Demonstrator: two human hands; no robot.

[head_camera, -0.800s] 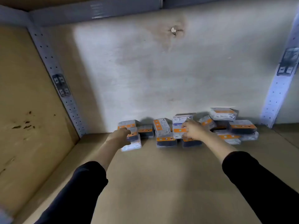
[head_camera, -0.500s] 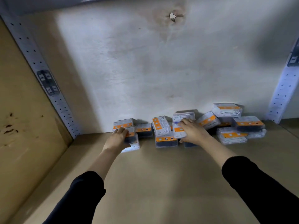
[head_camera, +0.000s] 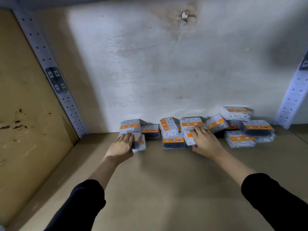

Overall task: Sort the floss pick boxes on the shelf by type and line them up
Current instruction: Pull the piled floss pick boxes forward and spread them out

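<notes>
Floss pick boxes [head_camera: 250, 129] are piled on the shelf [head_camera: 166, 180]; a dark box [head_camera: 138, 142] is gripped by the left hand [head_camera: 122, 145], a white box [head_camera: 188, 140] by the right hand [head_camera: 206, 142].

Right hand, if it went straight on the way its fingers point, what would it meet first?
The right hand would likely meet the orange-banded box at the back wall, just beyond the held box.

Both my arms are in plain black long sleeves, matte cloth. My left sleeve [head_camera: 80, 205] ends in a rounded, slightly bunched cuff partway up the forearm. My right sleeve [head_camera: 275, 202] is the same fabric with a straighter cuff edge and looks wider at the near edge of view. Past the cuffs my forearms and wrists are bare. My left hand [head_camera: 122, 145] and right hand [head_camera: 205, 142] are bare too.
</notes>
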